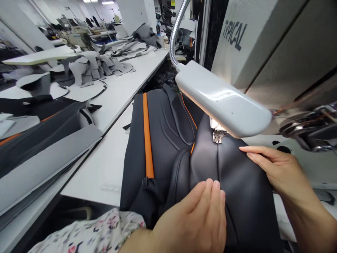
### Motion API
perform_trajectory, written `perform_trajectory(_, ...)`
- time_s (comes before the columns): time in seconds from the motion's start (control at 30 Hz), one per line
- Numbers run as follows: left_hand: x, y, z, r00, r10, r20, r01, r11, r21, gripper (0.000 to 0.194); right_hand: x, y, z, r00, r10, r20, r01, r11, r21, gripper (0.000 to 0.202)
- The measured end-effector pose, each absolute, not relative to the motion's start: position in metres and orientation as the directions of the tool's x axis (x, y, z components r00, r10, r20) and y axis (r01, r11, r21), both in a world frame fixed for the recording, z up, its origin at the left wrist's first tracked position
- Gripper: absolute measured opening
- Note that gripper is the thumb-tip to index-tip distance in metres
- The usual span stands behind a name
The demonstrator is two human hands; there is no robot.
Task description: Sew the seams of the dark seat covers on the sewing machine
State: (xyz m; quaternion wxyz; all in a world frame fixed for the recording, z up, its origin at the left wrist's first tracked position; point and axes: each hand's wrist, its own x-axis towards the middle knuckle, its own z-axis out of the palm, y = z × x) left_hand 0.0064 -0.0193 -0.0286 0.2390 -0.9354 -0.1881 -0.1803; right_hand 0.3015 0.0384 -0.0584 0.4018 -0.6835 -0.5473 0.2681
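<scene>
Head view: the black cover point(250, 196) lies under the foot point(217, 137) of the sewing machine point(252, 45), its near part spread beneath both hands and its far part, with the orange strip point(147, 137), resting to the left on the table point(97, 175). The seam point(218, 161) runs from the foot toward the person, probably laid so to line up with the needle. The lamp point(223, 100) hangs just above, likely placed to light that spot.

The left hand point(196, 218) lies palm down, fingers straight and pressed together, tips beside the seam; it grasps nothing and seems to smooth and steady the cover. Its forearm comes in from the lower left in a patterned sleeve point(105, 230).

The right hand point(279, 168) reaches in from the lower right, index finger extended over the cover's right side, thumb close by. Whether material is pinched between them is unclear; the pose suggests light guiding.
</scene>
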Motion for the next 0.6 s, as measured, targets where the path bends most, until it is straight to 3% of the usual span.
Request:
perform_trajectory(0.33,0.004,-0.006,-0.009,0.856,0.388,0.341,0.487,-0.828,-0.279,0.041,0.284,0.05,-0.047,0.317,0.941,-0.119,0.075,-0.15,-0.986,0.032)
perform_trajectory(0.6,0.002,0.009,-0.003,0.836,0.413,0.361,0.504,-0.839,-0.207,0.043,0.274,0.061,-0.045,0.436,0.899,-0.052,0.03,-0.072,-0.997,0.036)
